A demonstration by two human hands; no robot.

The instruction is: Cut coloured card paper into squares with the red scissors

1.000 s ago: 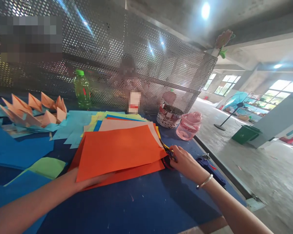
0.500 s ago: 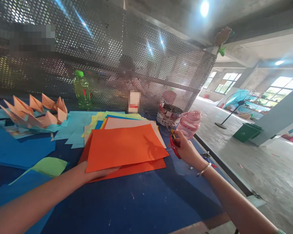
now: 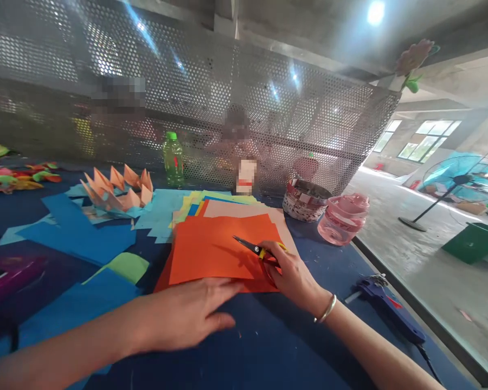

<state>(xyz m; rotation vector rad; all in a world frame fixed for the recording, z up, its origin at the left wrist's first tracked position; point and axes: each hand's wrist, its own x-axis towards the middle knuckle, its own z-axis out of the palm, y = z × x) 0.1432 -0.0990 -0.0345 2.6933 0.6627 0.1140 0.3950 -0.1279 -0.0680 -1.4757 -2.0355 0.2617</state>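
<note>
My right hand (image 3: 287, 271) is closed round the handles of a pair of scissors (image 3: 250, 246), whose dark blades point up and left over the orange paper (image 3: 211, 244). My left hand (image 3: 187, 314) lies at the near edge of that paper, palm down, with its fingers stretched out and holding nothing. Under the orange sheets sits a stack of coloured paper, with a pale pink sheet (image 3: 238, 208) and yellow and blue edges showing behind. To the left are blue paper pieces (image 3: 77, 233) and a light green paper piece (image 3: 122, 266).
A ring of folded peach paper points (image 3: 120, 197) stands at the left, near a green-capped bottle (image 3: 173, 162). A round tin (image 3: 305, 200) and a pink plastic container (image 3: 344, 219) stand at the right. A blue glue gun (image 3: 392, 309) lies near the table's right edge.
My left hand has come out from under the orange sheet to its near edge. My right hand has brought the scissors left, over the paper. The view has turned left.
</note>
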